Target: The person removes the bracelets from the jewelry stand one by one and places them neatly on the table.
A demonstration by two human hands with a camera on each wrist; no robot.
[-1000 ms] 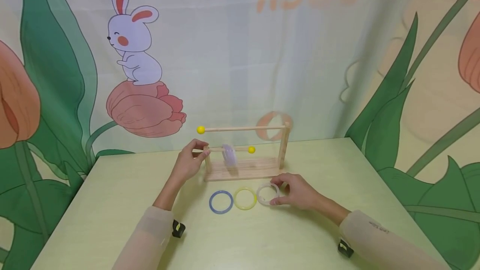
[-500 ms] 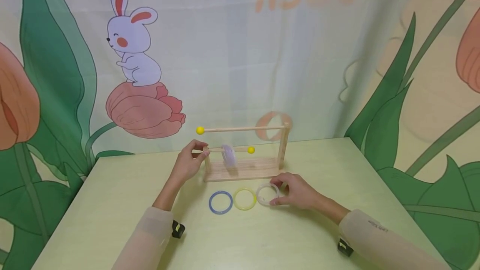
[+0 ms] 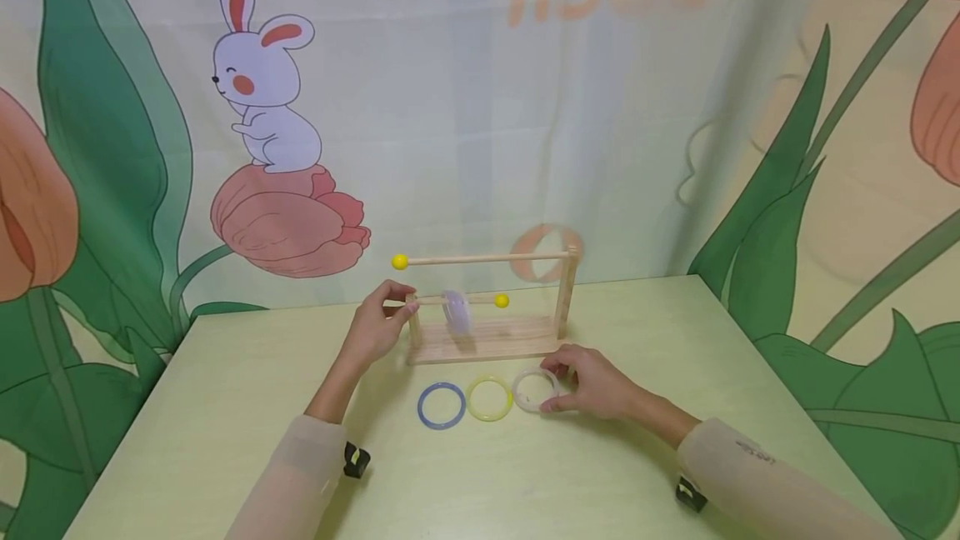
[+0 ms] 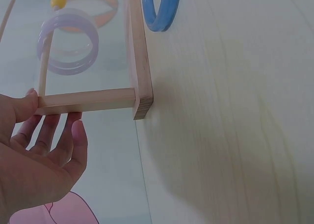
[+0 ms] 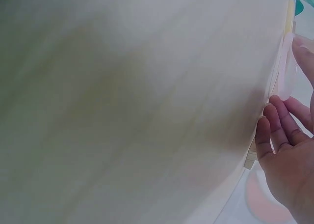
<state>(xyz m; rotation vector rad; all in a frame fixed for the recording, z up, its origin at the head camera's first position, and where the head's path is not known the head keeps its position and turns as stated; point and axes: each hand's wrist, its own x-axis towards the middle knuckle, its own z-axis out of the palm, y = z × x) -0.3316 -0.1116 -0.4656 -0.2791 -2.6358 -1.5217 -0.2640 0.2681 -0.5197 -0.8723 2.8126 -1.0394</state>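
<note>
A wooden bangle stand has a short left post and a taller right post, each bearing a dowel. My left hand grips the short post's top, thumb on one side and fingers on the other. Lavender bangles hang on this lower dowel, tipped with a yellow ball. In front of the stand, my right hand pinches a whitish translucent bangle by its right side, between thumb and fingers. Left of it lie a yellow bangle and a blue bangle, in a row.
The upper dowel carries no bangle and ends in another yellow ball on the left. All this stands on a pale table, whose back edge meets a printed curtain with a rabbit and tulips.
</note>
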